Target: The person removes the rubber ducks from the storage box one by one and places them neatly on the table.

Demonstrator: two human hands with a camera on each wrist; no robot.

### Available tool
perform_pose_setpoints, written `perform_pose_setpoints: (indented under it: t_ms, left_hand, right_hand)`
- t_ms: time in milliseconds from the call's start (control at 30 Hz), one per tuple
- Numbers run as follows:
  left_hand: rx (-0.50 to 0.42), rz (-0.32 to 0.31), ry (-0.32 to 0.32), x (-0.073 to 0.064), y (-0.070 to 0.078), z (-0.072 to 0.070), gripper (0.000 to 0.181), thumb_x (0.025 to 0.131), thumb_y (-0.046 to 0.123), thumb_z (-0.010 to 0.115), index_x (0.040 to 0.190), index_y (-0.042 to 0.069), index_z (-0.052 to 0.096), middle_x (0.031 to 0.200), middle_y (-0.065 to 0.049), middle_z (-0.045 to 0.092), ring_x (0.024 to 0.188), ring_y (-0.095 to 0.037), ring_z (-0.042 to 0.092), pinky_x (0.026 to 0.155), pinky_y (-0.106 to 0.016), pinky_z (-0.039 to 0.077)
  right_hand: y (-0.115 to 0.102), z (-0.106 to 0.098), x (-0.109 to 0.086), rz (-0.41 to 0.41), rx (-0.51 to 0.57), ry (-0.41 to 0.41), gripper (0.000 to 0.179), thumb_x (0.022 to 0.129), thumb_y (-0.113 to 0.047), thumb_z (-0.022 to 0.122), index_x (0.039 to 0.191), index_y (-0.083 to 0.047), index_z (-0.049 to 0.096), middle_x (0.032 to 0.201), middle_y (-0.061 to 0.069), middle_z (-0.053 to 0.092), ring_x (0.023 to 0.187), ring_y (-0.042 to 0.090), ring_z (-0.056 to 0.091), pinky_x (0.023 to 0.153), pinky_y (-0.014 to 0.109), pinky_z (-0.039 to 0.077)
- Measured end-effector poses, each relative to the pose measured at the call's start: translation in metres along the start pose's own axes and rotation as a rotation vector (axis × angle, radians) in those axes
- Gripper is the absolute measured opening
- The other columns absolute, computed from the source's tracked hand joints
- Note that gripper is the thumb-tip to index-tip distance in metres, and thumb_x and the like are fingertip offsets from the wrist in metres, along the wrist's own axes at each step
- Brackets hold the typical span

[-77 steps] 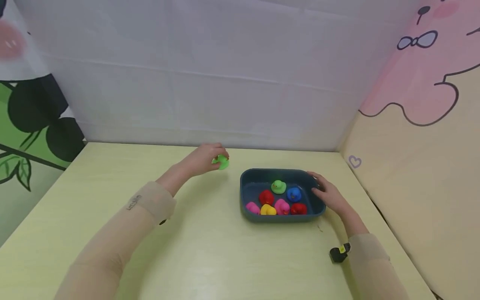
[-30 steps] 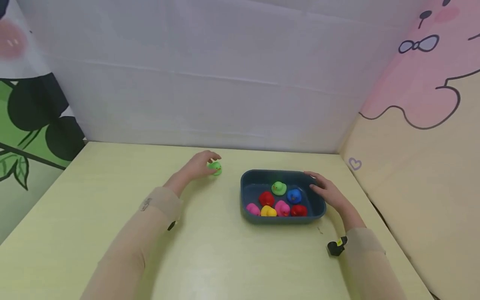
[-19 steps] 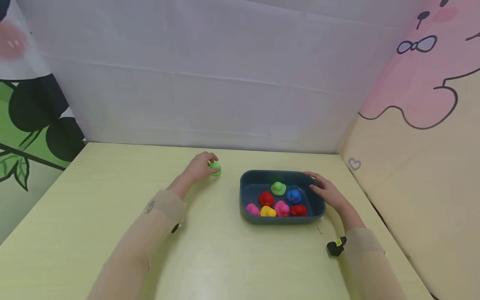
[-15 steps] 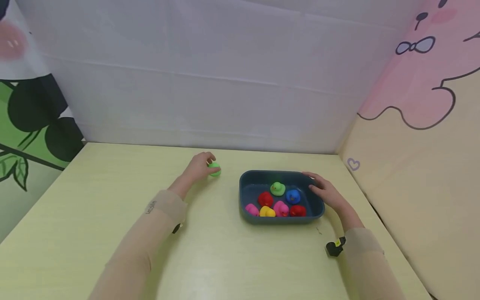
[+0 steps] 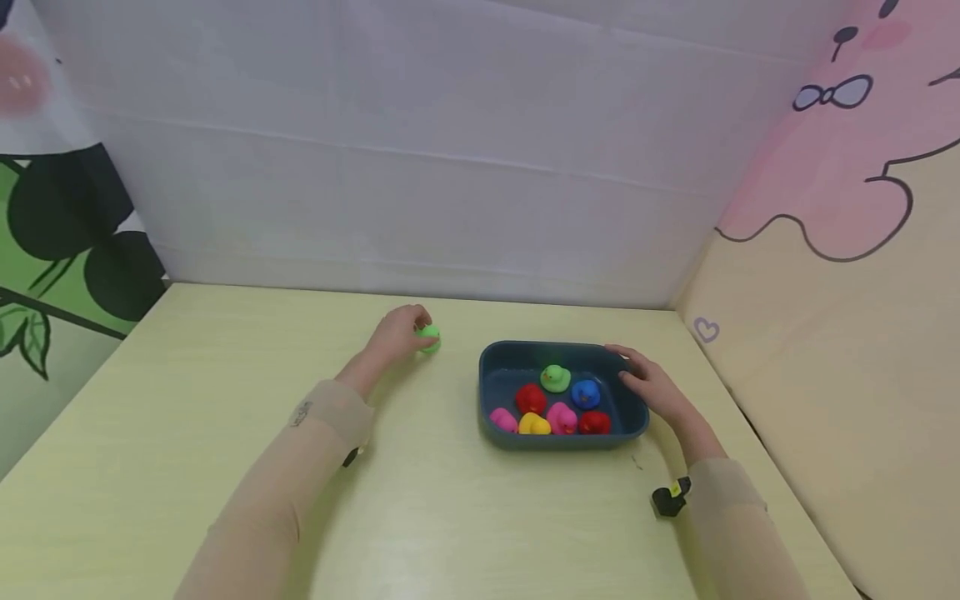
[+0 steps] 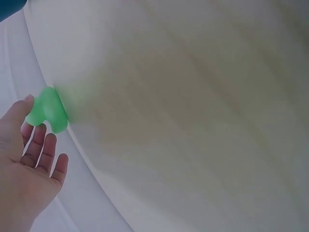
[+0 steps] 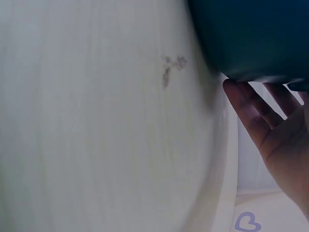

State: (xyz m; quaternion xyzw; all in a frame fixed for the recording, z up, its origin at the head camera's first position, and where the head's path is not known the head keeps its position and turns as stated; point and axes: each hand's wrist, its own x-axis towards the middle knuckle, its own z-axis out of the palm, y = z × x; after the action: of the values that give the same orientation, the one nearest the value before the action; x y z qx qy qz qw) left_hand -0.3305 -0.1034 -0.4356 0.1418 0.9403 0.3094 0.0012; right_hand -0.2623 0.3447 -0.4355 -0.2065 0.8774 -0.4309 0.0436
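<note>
My left hand (image 5: 395, 335) pinches a green toy duck (image 6: 53, 110) between thumb and fingers, low over the pale table left of the tub. Whether the duck touches the tabletop I cannot tell. My right hand (image 5: 654, 387) holds the right end of a dark blue tub (image 5: 487, 392), its thumb over the rim and its other fingers against the outside wall. Inside the tub sit a green duck (image 5: 555, 378), a blue duck (image 5: 586, 394), red ducks (image 5: 530, 398), pink ducks (image 5: 562, 418) and a yellow duck (image 5: 535, 424).
A white cloth wall (image 5: 420, 208) rises behind the table's far edge. Printed panels stand at both sides, with a pink figure (image 5: 825, 167) on the right one. The table (image 5: 450, 517) reaches toward me in front of the tub.
Since the oldest frame, my left hand has come left and a little nearer with the green duck. Its fingers, looser a second ago, now close more on the duck. Right hand and tub stay put.
</note>
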Motion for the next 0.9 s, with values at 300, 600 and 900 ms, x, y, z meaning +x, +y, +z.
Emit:
perform_pose_setpoints:
  t_ms: [300,600,900]
  left_hand:
    - [0.030,0.048,-0.038,0.002,0.000,-0.009,0.031,0.086,0.017,0.069,0.113,0.005,0.062,0.113,-0.012,0.063,0.108,-0.031,0.054,0.094,-0.045,0.042]
    - [0.071,0.102,-0.034,0.004,-0.003,-0.012,0.029,0.085,0.007,0.067,0.114,0.004,0.064,0.116,-0.014,0.064,0.109,-0.034,0.055,0.096,-0.046,0.041]
    - [0.073,0.094,-0.009,0.004,-0.005,-0.011,0.031,0.086,0.008,0.066,0.116,0.003,0.063,0.118,-0.014,0.063,0.110,-0.034,0.055,0.096,-0.046,0.042]
  right_hand:
    - [-0.028,-0.001,-0.006,0.022,0.032,-0.005,0.045,0.097,0.000,0.043,0.142,0.000,0.036,0.147,0.029,0.030,0.134,0.051,0.026,0.104,0.063,0.025]
    - [0.002,0.001,0.000,0.010,0.001,0.011,0.046,0.098,-0.007,0.043,0.144,-0.009,0.037,0.149,0.022,0.031,0.135,0.047,0.028,0.104,0.062,0.027]
    - [0.005,0.002,0.002,0.017,-0.004,0.021,0.045,0.098,-0.008,0.044,0.143,-0.010,0.038,0.148,0.021,0.032,0.135,0.047,0.028,0.105,0.061,0.027]
